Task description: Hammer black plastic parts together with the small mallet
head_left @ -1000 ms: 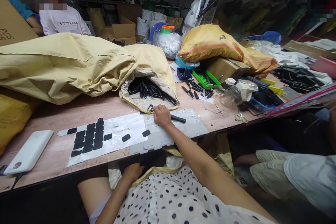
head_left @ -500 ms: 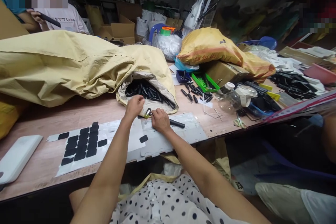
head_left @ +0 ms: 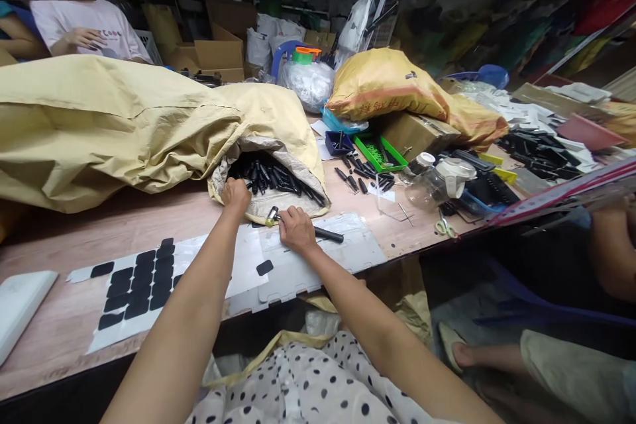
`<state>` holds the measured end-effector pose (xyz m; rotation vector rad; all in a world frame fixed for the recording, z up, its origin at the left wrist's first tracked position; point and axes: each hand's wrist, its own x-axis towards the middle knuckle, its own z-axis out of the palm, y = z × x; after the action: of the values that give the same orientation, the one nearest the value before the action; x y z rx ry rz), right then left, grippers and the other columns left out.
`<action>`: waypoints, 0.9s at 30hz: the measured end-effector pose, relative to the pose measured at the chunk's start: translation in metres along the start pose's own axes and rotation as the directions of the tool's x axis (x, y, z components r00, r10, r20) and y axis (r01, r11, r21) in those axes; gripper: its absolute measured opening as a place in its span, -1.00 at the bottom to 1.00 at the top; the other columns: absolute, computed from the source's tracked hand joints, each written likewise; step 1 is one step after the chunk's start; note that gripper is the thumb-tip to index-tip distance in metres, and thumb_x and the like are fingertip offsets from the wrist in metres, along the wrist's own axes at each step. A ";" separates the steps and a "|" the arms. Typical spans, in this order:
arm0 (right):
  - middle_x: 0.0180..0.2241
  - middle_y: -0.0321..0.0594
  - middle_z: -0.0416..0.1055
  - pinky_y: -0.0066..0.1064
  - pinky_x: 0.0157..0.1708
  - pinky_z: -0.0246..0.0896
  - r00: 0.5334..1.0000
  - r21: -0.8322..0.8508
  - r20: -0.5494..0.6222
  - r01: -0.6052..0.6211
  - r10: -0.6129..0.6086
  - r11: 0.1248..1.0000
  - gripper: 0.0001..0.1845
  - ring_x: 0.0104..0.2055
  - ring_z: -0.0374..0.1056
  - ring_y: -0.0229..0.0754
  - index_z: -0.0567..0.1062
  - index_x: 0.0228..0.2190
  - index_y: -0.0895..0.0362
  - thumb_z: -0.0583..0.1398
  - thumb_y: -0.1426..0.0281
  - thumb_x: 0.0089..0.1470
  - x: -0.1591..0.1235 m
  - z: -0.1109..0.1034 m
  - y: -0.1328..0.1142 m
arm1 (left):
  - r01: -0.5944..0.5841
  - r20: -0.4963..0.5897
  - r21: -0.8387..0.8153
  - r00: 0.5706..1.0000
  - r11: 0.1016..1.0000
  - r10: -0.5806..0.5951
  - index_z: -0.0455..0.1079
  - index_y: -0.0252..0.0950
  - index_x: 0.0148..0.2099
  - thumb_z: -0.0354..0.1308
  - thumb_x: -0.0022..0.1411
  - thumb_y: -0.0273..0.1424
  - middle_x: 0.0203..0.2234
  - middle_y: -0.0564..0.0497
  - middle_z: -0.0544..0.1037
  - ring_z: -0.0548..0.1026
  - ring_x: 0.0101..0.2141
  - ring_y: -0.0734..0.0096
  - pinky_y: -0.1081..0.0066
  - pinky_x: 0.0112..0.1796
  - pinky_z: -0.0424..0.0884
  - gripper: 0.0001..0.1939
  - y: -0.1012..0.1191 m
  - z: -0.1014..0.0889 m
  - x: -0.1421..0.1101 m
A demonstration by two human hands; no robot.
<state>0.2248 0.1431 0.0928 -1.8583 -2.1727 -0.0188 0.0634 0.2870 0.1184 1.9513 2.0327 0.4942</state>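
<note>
My right hand (head_left: pixel 297 228) is wrapped round a small hammer (head_left: pixel 328 234). Its shiny head with a yellowish end points left, and its black grip sticks out to the right over the grey-white board (head_left: pixel 358 248). At the mouth of the tan woven sack (head_left: pixel 285 109), my left hand (head_left: pixel 236 195) has its fingers curled in, beside a heap of black pen-shaped parts (head_left: pixel 271 175). A small shiny spot shows at those fingertips, but what they pinch is hidden. One black rounded square pad (head_left: pixel 265 267) lies on the board, below and between the hands.
Left of the board is a sheet with rows of black pads (head_left: pixel 142 285), then a white box-like object (head_left: pixel 22 305). To the right are a green tray (head_left: pixel 380 152), loose black parts, a clear jug (head_left: pixel 432 185) and scissors (head_left: pixel 446 226). A person (head_left: pixel 89 26) is across the table.
My left hand has moved left and slightly down, to the left side of the sack's mouth. My right hand keeps hold of the hammer. The whole view has shifted a little.
</note>
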 end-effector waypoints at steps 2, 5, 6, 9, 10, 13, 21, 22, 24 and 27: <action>-0.13 -0.05 0.43 -0.27 -0.10 0.20 1.000 0.004 -0.001 -0.005 0.005 1.000 -0.70 -0.06 0.24 0.00 0.53 0.00 0.09 0.12 0.41 0.29 0.000 0.000 0.000 | -0.078 0.008 0.020 0.997 0.997 0.078 0.57 -0.30 -0.16 0.13 0.19 -0.56 -0.07 -0.34 0.53 0.46 0.05 -0.20 -0.01 0.03 0.41 -0.77 -0.003 -0.003 -0.009; -0.13 -0.05 0.42 -0.26 -0.09 0.20 1.000 0.003 0.001 -0.014 0.014 1.000 -0.69 -0.05 0.24 0.01 0.53 0.01 0.09 0.12 0.40 0.29 0.001 0.000 -0.001 | -0.195 -0.016 0.059 0.980 0.979 0.196 0.55 -0.25 -0.14 0.10 0.27 -0.48 -0.07 -0.28 0.54 0.39 0.10 -0.16 0.00 0.09 0.33 -0.80 -0.006 -0.005 -0.026; -0.12 -0.05 0.42 -0.26 -0.09 0.20 1.000 0.002 0.004 -0.018 0.018 1.000 -0.70 -0.05 0.24 0.01 0.53 0.01 0.09 0.12 0.40 0.29 0.001 0.000 -0.001 | -0.220 -0.007 0.072 0.975 0.973 0.221 0.55 -0.23 -0.14 0.12 0.28 -0.46 -0.09 -0.25 0.55 0.38 0.10 -0.16 -0.01 0.10 0.31 -0.81 -0.007 -0.005 -0.031; -0.12 -0.04 0.42 -0.25 -0.09 0.20 1.000 -0.001 0.014 -0.028 0.028 1.000 -0.70 -0.05 0.24 0.02 0.53 0.00 0.10 0.11 0.40 0.30 0.002 0.000 -0.001 | -0.237 0.049 0.077 0.971 0.968 0.234 0.55 -0.22 -0.15 0.19 0.22 -0.46 -0.17 -0.22 0.57 0.39 0.07 -0.20 -0.05 0.10 0.28 -0.83 -0.007 -0.006 -0.042; -0.11 -0.04 0.42 -0.25 -0.10 0.19 0.999 0.000 0.016 -0.030 0.030 1.000 -0.69 -0.04 0.24 0.02 0.53 0.01 0.10 0.10 0.40 0.30 0.002 -0.001 -0.001 | -0.247 0.050 0.061 0.968 0.967 0.244 0.56 -0.22 -0.15 0.20 0.21 -0.46 -0.18 -0.20 0.57 0.39 0.06 -0.19 -0.05 0.10 0.28 -0.83 -0.007 -0.007 -0.046; -0.10 -0.03 0.42 -0.25 -0.08 0.18 0.999 0.005 0.014 -0.032 0.032 0.999 -0.70 -0.04 0.23 0.01 0.53 0.00 0.10 0.10 0.40 0.31 0.002 -0.002 -0.001 | -0.338 -0.021 -0.058 0.941 0.940 0.337 0.57 -0.18 -0.11 0.19 0.25 -0.42 -0.16 -0.14 0.56 0.40 0.04 -0.10 0.01 0.11 0.30 -0.81 -0.007 -0.016 -0.059; -0.11 -0.04 0.43 -0.26 -0.09 0.16 0.999 0.010 0.000 -0.037 0.037 0.999 -0.73 -0.05 0.24 0.01 0.53 -0.05 0.10 0.10 0.42 0.30 0.001 0.000 -0.001 | -0.460 0.119 -0.351 0.842 0.816 0.526 0.58 -0.14 -0.07 0.14 0.32 -0.33 -0.26 -0.03 0.55 0.46 -0.17 0.17 0.22 -0.07 0.40 -0.78 -0.046 -0.024 -0.147; -0.11 -0.04 0.43 -0.26 -0.09 0.16 0.999 0.009 -0.001 -0.039 0.039 0.999 -0.74 -0.04 0.24 0.01 0.53 -0.05 0.10 0.11 0.42 0.30 0.001 0.001 0.000 | -0.443 0.139 -0.328 0.851 0.834 0.507 0.59 -0.14 -0.08 0.14 0.31 -0.33 -0.27 -0.03 0.55 0.46 -0.17 0.15 0.21 -0.08 0.40 -0.78 -0.053 -0.020 -0.155; -0.11 -0.04 0.43 -0.27 -0.09 0.16 0.999 0.007 -0.002 -0.044 0.044 0.999 -0.74 -0.05 0.24 0.00 0.54 -0.05 0.11 0.11 0.42 0.30 0.001 0.002 0.000 | -0.416 0.142 -0.284 0.873 0.864 0.467 0.60 -0.12 -0.09 0.16 0.29 -0.34 -0.26 -0.04 0.55 0.44 -0.15 0.13 0.18 -0.07 0.38 -0.79 -0.065 -0.014 -0.163; -0.11 -0.05 0.44 -0.28 -0.11 0.17 0.999 0.017 -0.007 -0.036 0.036 0.999 -0.73 -0.05 0.24 0.00 0.55 -0.05 0.10 0.11 0.42 0.30 0.001 0.003 0.001 | -0.394 0.095 -0.283 0.896 0.875 0.434 0.57 -0.11 -0.01 0.22 0.24 -0.33 -0.21 -0.04 0.55 0.42 -0.12 0.10 0.15 -0.03 0.37 -0.73 -0.076 -0.007 -0.166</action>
<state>0.2255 0.1446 0.0903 -1.8852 -2.1271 -0.0008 -0.0002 0.1192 0.0863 2.1837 1.3708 0.6385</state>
